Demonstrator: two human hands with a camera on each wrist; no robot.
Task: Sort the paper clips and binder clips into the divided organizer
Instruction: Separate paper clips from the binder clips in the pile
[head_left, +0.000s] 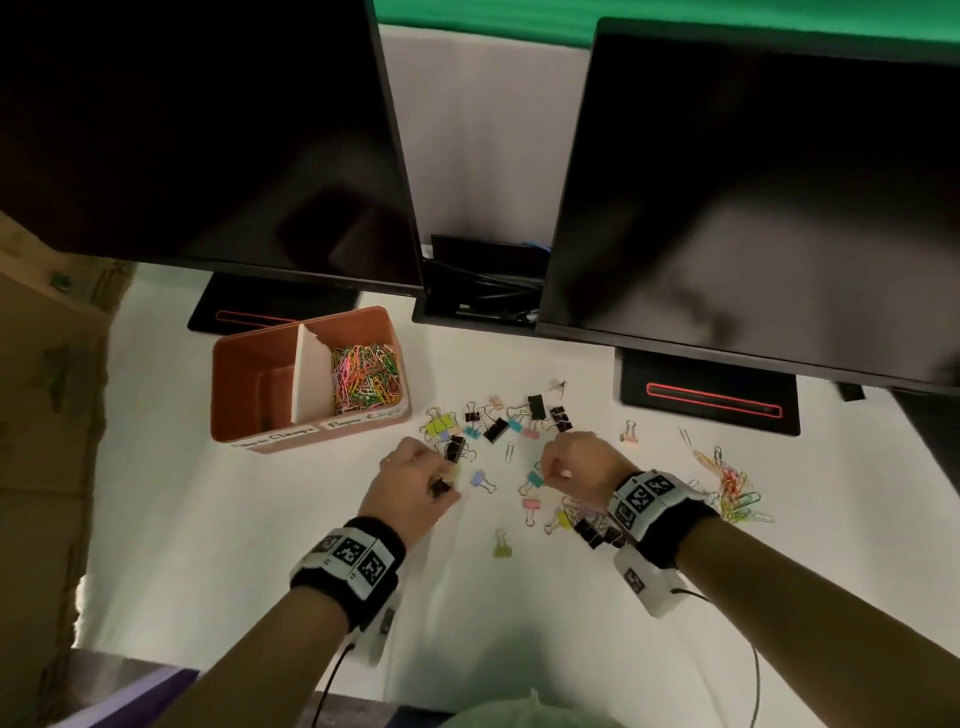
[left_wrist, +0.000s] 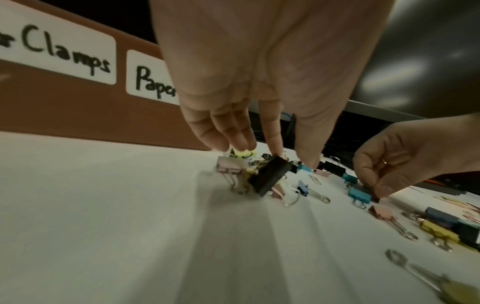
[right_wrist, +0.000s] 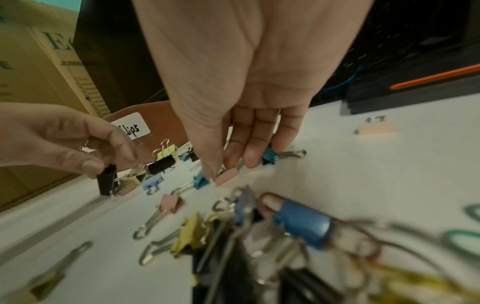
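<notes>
The terracotta organizer (head_left: 249, 384) stands at the left, with coloured paper clips (head_left: 366, 376) in its right compartment. Binder clips (head_left: 519, 415) of many colours lie scattered on the white table. My left hand (head_left: 439, 480) pinches a black binder clip (left_wrist: 270, 174) just above the table, right of the organizer, and pink clips (left_wrist: 228, 166) lie under its fingers. My right hand (right_wrist: 223, 169) pinches a pink binder clip (right_wrist: 226, 176) between thumb and fingers, with a teal clip (right_wrist: 269, 156) beside it. A loose pile of paper clips (head_left: 732, 488) lies at the far right.
Two dark monitors (head_left: 208, 130) (head_left: 753, 182) on black stands (head_left: 709, 400) hang over the back of the table. A cardboard box (head_left: 47, 364) stands to the left. More binder clips (head_left: 592, 527) are heaped under my right wrist. The table's near edge (head_left: 260, 670) is below my forearms.
</notes>
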